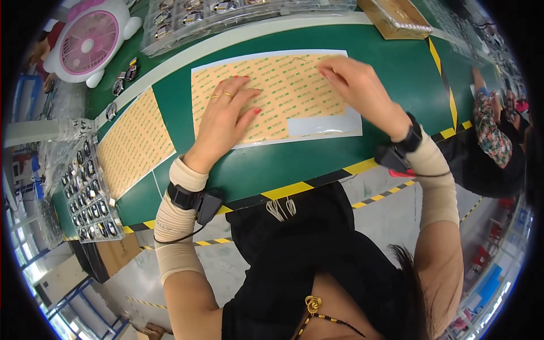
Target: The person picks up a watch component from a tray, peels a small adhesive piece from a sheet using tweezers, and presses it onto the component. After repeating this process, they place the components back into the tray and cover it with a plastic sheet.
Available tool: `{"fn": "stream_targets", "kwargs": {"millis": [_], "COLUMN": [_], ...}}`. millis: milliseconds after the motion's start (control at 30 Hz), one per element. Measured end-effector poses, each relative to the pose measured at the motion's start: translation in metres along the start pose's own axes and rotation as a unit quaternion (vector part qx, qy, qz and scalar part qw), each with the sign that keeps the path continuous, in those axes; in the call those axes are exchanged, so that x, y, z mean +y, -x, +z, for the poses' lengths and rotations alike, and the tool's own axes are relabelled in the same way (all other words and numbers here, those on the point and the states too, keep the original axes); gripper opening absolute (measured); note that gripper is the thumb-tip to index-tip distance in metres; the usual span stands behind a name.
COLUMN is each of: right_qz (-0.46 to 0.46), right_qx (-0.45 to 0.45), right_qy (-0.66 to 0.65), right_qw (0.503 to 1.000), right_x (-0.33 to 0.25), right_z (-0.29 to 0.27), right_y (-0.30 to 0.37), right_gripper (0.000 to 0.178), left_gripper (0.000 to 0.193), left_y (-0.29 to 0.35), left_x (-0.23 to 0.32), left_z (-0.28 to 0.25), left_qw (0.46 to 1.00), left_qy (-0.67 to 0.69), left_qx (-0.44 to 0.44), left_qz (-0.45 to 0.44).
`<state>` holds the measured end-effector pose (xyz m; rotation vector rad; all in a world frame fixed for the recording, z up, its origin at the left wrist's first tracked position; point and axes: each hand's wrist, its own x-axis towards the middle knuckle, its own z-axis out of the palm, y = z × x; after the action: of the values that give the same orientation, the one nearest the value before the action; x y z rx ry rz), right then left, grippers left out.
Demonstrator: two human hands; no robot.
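Note:
A tan adhesive sheet (272,107) with green print and a white border lies on the green table in front of me. Its lower right part is bare, showing the white backing (320,125). My left hand (224,116) rests flat on the sheet's left half, fingers spread, holding nothing. Above the sheet's right edge, my right hand (360,90) is closed, thumb and forefinger pinched together. Whatever may be between those fingertips is too small or hidden to make out. A thin curved sliver (300,59) lies near the sheet's top edge.
Another tan printed sheet (136,141) lies to the left, beside a clear tray (90,192) of small watch-like parts. A pink and white fan (88,48) stands far left. More parts trays (192,25) and a box (396,20) line the back. Another person's sleeve (493,133) shows right.

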<state>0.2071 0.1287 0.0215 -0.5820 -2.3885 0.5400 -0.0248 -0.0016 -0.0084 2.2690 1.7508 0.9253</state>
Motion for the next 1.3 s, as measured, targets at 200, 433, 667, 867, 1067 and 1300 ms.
{"fn": "stream_targets", "kwargs": {"millis": [200,433,667,867,1067,1300], "right_qz": [-0.003,-0.044,0.186,0.133,-0.036,-0.044], "right_qx": [-0.052,-0.006,0.13,0.142,0.024,-0.032], "right_qy": [0.076,0.108,0.362,0.485,0.192,0.04], "right_qw": [0.996,0.993,0.904,0.852,0.981,0.998], "right_x": [0.042,0.067,0.183,0.215,0.034,0.025], "right_z": [0.031,0.007,-0.127,-0.143,-0.007,0.029], "right_y": [-0.036,-0.061,-0.091,-0.071,-0.042,-0.026], "right_gripper": [0.008,0.01,0.027,0.027,0.01,0.017], "left_gripper": [0.028,0.029,0.028,0.029,0.03,0.026], "left_y": [-0.007,-0.004,-0.001,-0.007,-0.004,0.031], "left_x": [-0.002,-0.004,-0.003,-0.003,0.0,-0.053], "left_z": [0.005,0.002,0.01,0.008,-0.012,-0.094], "left_qw": [1.0,0.998,0.996,0.996,0.99,0.91], "left_qy": [-0.002,-0.052,-0.078,-0.049,-0.048,-0.223], "left_qx": [0.004,0.015,0.046,0.077,0.124,0.255], "left_qz": [0.003,-0.013,-0.001,-0.005,-0.054,-0.239]}}
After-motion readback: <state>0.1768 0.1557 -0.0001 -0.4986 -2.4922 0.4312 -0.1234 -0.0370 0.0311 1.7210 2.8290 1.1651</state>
